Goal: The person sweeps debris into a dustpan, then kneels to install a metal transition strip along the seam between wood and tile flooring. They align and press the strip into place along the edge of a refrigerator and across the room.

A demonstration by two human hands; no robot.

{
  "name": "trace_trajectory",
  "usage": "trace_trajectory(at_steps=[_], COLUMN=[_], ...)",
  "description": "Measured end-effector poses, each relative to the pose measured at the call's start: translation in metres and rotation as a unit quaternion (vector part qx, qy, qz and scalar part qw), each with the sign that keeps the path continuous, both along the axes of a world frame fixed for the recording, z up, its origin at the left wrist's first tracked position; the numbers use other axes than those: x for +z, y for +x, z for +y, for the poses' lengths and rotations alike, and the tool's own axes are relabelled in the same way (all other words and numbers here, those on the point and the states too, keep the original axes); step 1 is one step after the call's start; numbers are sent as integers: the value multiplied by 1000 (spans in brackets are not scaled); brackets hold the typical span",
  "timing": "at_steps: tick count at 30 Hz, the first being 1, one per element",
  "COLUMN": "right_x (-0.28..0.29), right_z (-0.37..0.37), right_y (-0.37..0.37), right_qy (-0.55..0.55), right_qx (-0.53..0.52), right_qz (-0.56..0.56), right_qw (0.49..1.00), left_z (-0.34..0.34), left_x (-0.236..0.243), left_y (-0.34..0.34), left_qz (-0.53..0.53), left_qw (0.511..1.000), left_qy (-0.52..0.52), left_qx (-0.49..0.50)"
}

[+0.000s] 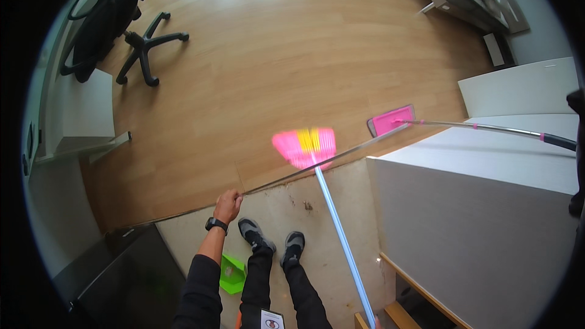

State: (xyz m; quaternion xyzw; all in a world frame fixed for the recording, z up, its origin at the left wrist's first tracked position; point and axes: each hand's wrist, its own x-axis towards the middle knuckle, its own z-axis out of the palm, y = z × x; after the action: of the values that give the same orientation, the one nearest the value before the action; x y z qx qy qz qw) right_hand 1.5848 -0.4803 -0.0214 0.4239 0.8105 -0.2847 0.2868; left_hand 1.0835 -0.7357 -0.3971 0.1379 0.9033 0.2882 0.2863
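My left hand (228,206) is closed on the near end of a long thin grey strip (277,181). The strip slants up to the right across the broom, reaching the flat mop. A broom with pink and yellow bristles (308,146) stands tilted, its bristles blurred over the wooden floor's edge. Its pale blue handle (341,237) runs down to the lower edge of the head view. A small reddish patch shows beside the handle there, too little to identify. My right hand cannot be made out. Dark debris (308,206) lies on the beige floor below the broom.
A green dustpan (232,275) lies left of my feet. The pink flat mop (393,120) rests at right, near a white cabinet (469,225). A black office chair (143,42) is at far left, a bed (463,0) at far right. Wooden steps (402,315) are at lower right.
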Motion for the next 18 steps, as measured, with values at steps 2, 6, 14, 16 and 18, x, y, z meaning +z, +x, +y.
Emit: trace_trajectory(at_steps=[2,6,14,16,18], right_x=[-64,-184,-157,-104,-51], right_z=[14,41,55,53,46], right_y=[-65,-204,-124,-46,25], right_qy=[-6,-62,-105,-103,-101], right_qx=[24,-42,-46,-38,-26], right_qz=[82,172,5,-89,-143], right_qw=[996,982,993,990,984], left_z=[0,1,3,3,3], left_x=[-4,-10,-4,0,4], left_y=[7,14,10,12,14], left_qz=[16,48,39,50,70], left_qw=[1000,999,999,998,996], left_qy=[-9,-9,-11,-38,-43], left_qx=[-3,-12,-9,-21,-22])
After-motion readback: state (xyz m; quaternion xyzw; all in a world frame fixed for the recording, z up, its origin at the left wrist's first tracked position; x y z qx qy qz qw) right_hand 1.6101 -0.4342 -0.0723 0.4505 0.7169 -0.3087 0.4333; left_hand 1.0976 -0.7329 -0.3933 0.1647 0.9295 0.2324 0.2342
